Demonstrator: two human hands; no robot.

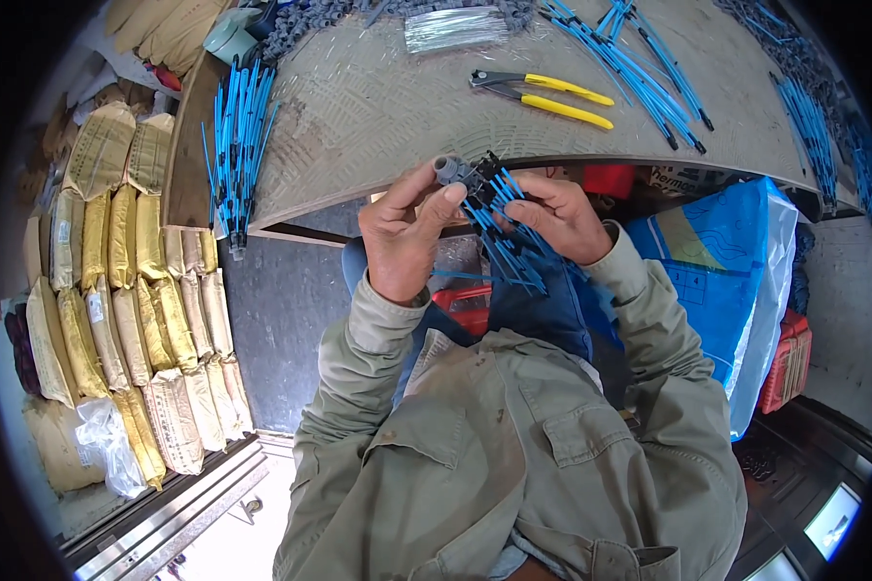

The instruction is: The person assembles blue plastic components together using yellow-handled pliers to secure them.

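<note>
My left hand (404, 225) pinches a small grey plastic fitting (449, 171) between thumb and fingers, just off the front edge of the table. Close beside it, my right hand (560, 215) grips a bundle of thin blue tubes with black ends (510, 237). The black upper ends of the tubes meet the grey fitting; whether they are joined cannot be made out. The tubes hang down over my lap. Farther back on the table lie end-cutting pliers with yellow handles (564, 99), their jaws toward the left.
More blue tube bundles lie at the table's left edge (240, 140) and far right (622, 60). Grey fittings (329, 17) and a pack of silvery wire ties (455, 29) sit at the back. Stacked sacks (126, 300) stand left, a blue bag (712, 261) right.
</note>
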